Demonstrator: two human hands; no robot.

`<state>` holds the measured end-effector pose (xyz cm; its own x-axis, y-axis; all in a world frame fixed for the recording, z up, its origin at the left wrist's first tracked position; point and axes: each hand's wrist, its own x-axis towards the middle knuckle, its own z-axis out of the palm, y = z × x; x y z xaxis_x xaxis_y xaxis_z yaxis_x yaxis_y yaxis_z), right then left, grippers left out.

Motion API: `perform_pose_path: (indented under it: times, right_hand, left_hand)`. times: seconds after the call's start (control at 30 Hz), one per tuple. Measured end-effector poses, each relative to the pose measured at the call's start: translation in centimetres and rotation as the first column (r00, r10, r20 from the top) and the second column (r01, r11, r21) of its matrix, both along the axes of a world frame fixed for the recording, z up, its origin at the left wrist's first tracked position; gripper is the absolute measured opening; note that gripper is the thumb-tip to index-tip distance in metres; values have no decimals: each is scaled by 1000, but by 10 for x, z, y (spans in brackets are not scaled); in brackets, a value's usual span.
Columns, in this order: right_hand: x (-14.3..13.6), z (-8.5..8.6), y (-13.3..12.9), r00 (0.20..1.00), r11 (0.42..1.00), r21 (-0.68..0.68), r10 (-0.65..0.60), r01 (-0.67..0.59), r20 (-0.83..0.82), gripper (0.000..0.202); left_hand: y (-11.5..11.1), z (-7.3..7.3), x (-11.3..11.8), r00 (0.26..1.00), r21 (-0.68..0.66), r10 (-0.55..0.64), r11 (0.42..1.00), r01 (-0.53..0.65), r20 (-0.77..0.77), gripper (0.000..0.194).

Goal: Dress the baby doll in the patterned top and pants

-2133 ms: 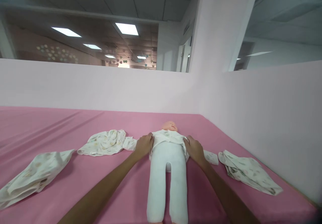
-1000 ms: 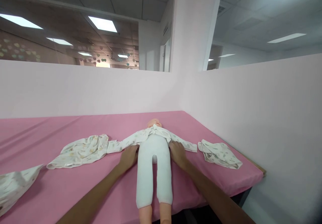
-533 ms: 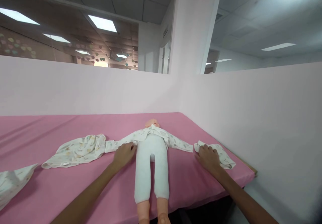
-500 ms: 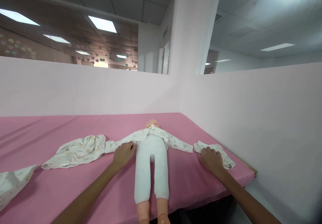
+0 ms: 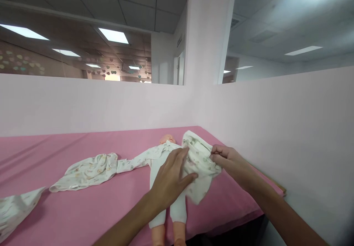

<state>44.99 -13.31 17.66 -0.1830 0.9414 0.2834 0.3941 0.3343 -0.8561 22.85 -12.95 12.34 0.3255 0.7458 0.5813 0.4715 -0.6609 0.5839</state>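
A small white printed baby garment (image 5: 199,161) hangs bunched in the air over the doll's right-hand side in view. My right hand (image 5: 225,157) pinches its edge between thumb and fingers. Reaching across the doll, my left hand (image 5: 173,176) has its fingers and thumb apart, close against the garment's left side; the fingertips overlap the cloth. Below lies the doll (image 5: 157,172) on its back, in white trousers and an open printed top (image 5: 145,157), one sleeve stretched out to the left. My left hand and the garment hide its middle and other sleeve.
A pink-covered table (image 5: 91,213) carries everything. On its left lie a crumpled printed garment (image 5: 88,170), touching the sleeve's end, and another printed cloth (image 5: 16,209) at the view's edge. White partition walls (image 5: 262,117) with windows stand behind and to the right.
My right hand has lifted the small garment off the table's right side and brought it left over the doll. My left hand has moved right from the sleeve to the garment.
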Motion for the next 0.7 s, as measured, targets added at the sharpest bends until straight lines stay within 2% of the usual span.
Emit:
perform_pose_path:
  times: [0.1,0.2,0.27,0.4,0.43,0.53,0.57,0.63,0.7]
  right_hand:
    - [-26,14,-27,979,983,28,184,-183,-82,21]
    - [-38,12,-36,931,928,109,362,-356,-50,25]
    - [-41,7,-36,923,915,143,383,-377,-19,23]
    - [-42,2,-33,950,942,128,311,-310,11,17]
    - [-43,2,-34,961,953,124,275,-277,34,18]
    - [-45,6,-38,987,977,169,110,-129,116,20]
    - [-46,7,-40,989,977,194,62,-87,132,21]
    - [-51,8,-45,989,969,242,5,-42,150,22]
    - [-55,8,-49,989,955,293,-13,-32,150,19]
  left_hand:
    - [-11,16,-1,993,-21,-29,999,32,117,64]
    - [-22,26,-10,970,-69,-147,984,163,196,43]
    - [-27,28,-15,938,-115,-198,964,238,285,32]
    - [-26,26,-21,874,-239,-261,894,379,409,10]
    - [-25,26,-23,854,-256,-274,874,413,442,9]
    - [-28,28,-27,790,-308,-295,803,509,537,19]
    - [-31,29,-28,780,-340,-309,769,542,544,30]
    - [-42,29,-28,784,-395,-355,712,580,509,64]
    - [-51,28,-24,822,-428,-367,719,547,435,91]
